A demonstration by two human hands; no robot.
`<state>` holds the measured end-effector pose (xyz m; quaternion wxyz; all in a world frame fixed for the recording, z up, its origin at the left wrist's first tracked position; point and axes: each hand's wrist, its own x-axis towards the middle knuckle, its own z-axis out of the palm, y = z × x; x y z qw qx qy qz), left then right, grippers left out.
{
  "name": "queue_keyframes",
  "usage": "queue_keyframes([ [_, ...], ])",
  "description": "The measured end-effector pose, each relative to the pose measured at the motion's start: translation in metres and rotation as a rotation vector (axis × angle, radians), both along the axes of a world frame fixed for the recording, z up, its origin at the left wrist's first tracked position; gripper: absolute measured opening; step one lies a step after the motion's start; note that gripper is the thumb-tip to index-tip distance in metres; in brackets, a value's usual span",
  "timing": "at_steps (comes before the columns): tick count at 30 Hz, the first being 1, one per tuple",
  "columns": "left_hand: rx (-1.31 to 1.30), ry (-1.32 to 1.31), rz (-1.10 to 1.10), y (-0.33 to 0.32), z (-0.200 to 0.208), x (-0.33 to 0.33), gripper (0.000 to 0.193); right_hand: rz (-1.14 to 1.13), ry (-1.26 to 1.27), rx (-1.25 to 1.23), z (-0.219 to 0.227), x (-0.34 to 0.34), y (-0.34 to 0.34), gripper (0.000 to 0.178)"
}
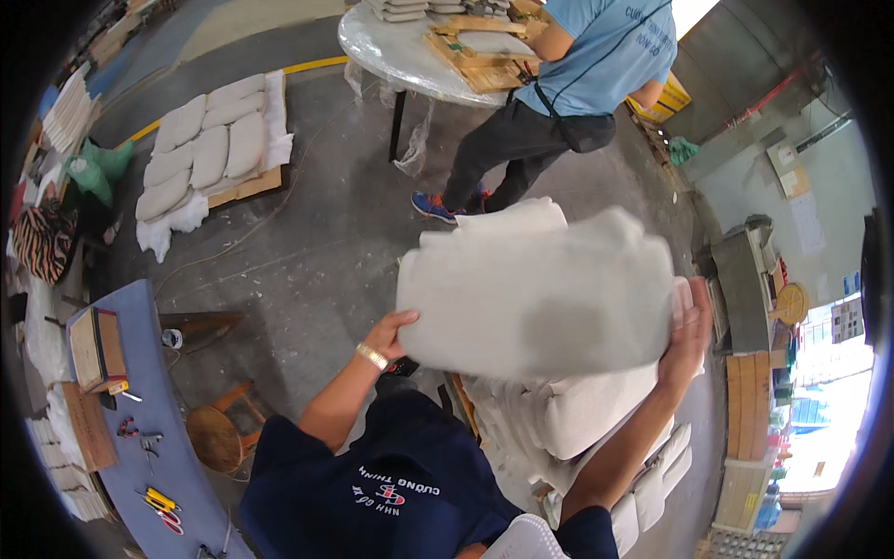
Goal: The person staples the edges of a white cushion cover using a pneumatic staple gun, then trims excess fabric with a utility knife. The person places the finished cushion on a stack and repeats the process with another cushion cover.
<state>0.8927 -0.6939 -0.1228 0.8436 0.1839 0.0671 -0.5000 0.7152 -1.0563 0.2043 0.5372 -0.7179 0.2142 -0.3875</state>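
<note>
A pale grey seat cushion (531, 298), flat with rounded corners and partly blurred, is in front of me above a stack of similar cushions (596, 410). My left hand (389, 334) grips its left edge, thumb on top and the other fingers hidden beneath. At the right edge, my right hand (686, 331) lies against the cushion's side, its fingers stretched out and slightly blurred. Behind the held cushion, another pale piece (512, 214) shows at the far side. The cushion hides much of the stack under it.
A blue-topped bench (154, 373) with hand tools stands at left beside a wooden stool (219, 438). Cushions lie on a low, sheet-covered support (209, 149) at far left. A co-worker (559, 112) stands at a plastic-wrapped round table (391, 56). More cushions (656, 484) sit near my right arm.
</note>
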Motion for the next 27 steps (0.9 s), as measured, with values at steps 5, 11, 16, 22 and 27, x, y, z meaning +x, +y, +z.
queue_keyframes([
  [5, -0.013, -0.148, 0.097, -0.088, 0.071, 0.068, 0.069, -0.151, -0.043, -0.233, 0.017, 0.000, -0.015, 0.046],
  [11, -0.029, -0.398, 0.136, -0.170, 0.098, 0.182, 0.065, -0.225, 0.261, -0.061, -0.063, -0.114, 0.031, 0.042],
  [16, 0.093, -0.355, 0.088, -0.226, 0.065, 0.202, 0.067, -0.510, 0.155, 0.420, -0.177, -0.241, 0.148, 0.046],
  [22, 0.477, -0.203, -0.288, -0.246, -0.130, 0.152, 0.063, -0.574, 0.731, 0.939, -0.305, -0.255, 0.335, 0.036],
  [27, 0.584, -0.122, -0.262, -0.252, -0.139, 0.119, 0.062, -0.987, 0.690, 1.042, -0.362, -0.271, 0.420, 0.035],
])
